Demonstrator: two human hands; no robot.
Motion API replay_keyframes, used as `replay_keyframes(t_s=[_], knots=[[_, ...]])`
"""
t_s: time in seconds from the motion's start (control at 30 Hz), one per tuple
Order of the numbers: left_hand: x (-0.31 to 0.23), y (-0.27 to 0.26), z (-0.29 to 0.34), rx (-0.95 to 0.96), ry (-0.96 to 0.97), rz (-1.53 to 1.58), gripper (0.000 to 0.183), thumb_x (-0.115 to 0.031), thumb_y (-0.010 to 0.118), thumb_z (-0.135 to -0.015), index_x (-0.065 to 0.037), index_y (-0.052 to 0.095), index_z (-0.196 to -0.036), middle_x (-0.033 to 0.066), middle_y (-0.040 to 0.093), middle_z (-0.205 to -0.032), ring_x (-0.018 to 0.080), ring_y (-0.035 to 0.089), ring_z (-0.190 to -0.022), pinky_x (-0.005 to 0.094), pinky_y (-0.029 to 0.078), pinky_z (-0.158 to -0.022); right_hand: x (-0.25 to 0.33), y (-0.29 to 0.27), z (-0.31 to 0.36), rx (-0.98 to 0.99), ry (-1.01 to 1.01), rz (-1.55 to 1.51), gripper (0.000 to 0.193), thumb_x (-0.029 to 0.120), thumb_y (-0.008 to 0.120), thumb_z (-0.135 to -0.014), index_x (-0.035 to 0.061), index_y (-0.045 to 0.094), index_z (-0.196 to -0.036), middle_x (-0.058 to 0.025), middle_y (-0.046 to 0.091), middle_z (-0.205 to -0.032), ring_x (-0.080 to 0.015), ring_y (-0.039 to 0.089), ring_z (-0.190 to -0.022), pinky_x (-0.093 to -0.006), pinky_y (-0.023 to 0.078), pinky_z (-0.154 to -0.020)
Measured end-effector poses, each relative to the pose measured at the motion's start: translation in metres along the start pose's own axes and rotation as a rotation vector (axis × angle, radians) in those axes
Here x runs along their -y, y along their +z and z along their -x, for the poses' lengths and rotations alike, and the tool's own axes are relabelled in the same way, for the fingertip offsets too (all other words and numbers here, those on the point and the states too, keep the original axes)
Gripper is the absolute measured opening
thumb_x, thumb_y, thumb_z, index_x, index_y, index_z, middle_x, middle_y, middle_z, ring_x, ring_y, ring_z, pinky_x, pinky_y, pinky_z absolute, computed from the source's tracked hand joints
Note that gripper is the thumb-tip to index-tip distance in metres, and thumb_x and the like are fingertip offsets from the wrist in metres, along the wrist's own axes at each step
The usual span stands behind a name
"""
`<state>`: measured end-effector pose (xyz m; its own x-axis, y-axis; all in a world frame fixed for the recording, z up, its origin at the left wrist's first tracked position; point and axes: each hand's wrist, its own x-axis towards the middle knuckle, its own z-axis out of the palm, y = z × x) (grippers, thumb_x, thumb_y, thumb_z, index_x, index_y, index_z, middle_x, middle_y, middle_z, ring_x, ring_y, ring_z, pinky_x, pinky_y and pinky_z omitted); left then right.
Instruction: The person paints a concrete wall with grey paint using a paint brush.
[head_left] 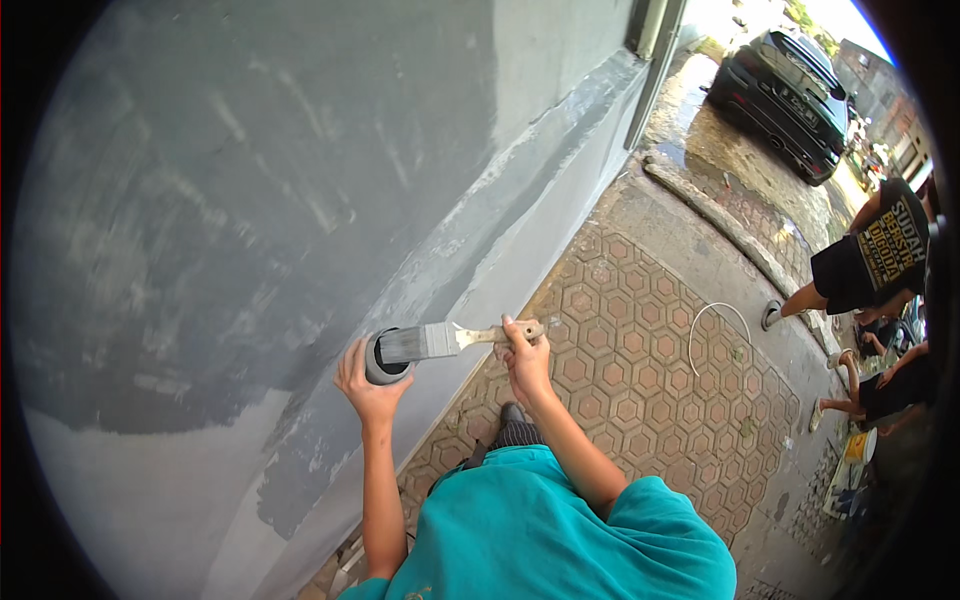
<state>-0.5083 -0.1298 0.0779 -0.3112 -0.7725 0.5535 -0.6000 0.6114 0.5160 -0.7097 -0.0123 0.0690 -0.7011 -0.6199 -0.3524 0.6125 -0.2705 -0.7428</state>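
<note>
My left hand (pixel 372 392) is wrapped round a small round cup (pixel 391 376), dark inside with a grey rim. In my right hand (pixel 526 362) is the handle of a wide, flat paintbrush (pixel 437 341), its metal band smeared grey. The brush lies level, with its bristle end over the mouth of the cup; whether the bristles touch the rim I cannot tell. Just beyond both hands stands the wall (pixel 250 200), with a dark grey coat over much of it and paler grey toward its lower part and far end. A ledge (pixel 520 170) runs along it, patchy with paint.
Hexagonal paving (pixel 640 360) covers the ground at my right, with a thin pale hose or wire (pixel 692 335) curved on it. Two people (pixel 880 250) are at the far right, near a yellow-and-white bucket (pixel 860 446). A dark car (pixel 785 95) is parked beyond a raised kerb (pixel 715 215).
</note>
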Motion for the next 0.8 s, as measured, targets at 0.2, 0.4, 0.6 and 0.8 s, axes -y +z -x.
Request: replay_keyframes(t_s=[0.2,0.4,0.6,0.8], knots=[[-0.043,0.090,-0.038,0.098,0.060,0.018,0.078,-0.021,0.087,-0.044,-0.009,0.062,-0.117,0.0086,0.062,-0.116,0.0291,0.056,-0.110,0.0446,0.037,-0.095,0.072,-0.084,-0.047,0.095,0.049,0.256,0.026,0.021,0.077,-0.083,0.0038,0.059,-0.079,-0.0024,0.063,-0.074,-0.0104,0.059,-0.062,-0.0238,0.046,-0.054],[-0.091,0.175,-0.071,0.179,0.143,0.126,0.078,-0.025,0.086,-0.044,-0.013,0.063,-0.117,0.0057,0.062,-0.117,0.0267,0.056,-0.109,0.0453,0.035,-0.093,0.138,-0.094,-0.064,0.138,-0.245,1.311,0.031,0.035,0.072,-0.083,0.0154,0.067,-0.106,-0.0143,0.069,-0.077,-0.0262,0.067,-0.069,-0.0367,0.050,-0.061],[-0.122,0.255,-0.106,0.213,0.147,0.231,0.079,-0.025,0.087,-0.046,-0.009,0.061,-0.119,0.0066,0.062,-0.115,0.0275,0.056,-0.109,0.0447,0.035,-0.094,0.155,-0.106,-0.095,-0.078,-0.291,1.367,0.034,0.042,0.066,-0.087,0.0159,0.066,-0.108,-0.0121,0.069,-0.075,-0.0288,0.067,-0.069,-0.0388,0.051,-0.062],[-0.140,0.338,-0.142,0.132,0.045,0.389,0.076,-0.028,0.089,-0.049,-0.006,0.061,-0.116,0.0104,0.062,-0.113,0.0304,0.056,-0.109,0.0473,0.037,-0.093,0.181,-0.125,-0.166,-0.102,-0.129,1.163,0.029,0.036,0.058,-0.093,0.0094,0.069,-0.101,-0.0101,0.066,-0.065,-0.0287,0.062,-0.056,-0.0389,0.045,-0.055]])
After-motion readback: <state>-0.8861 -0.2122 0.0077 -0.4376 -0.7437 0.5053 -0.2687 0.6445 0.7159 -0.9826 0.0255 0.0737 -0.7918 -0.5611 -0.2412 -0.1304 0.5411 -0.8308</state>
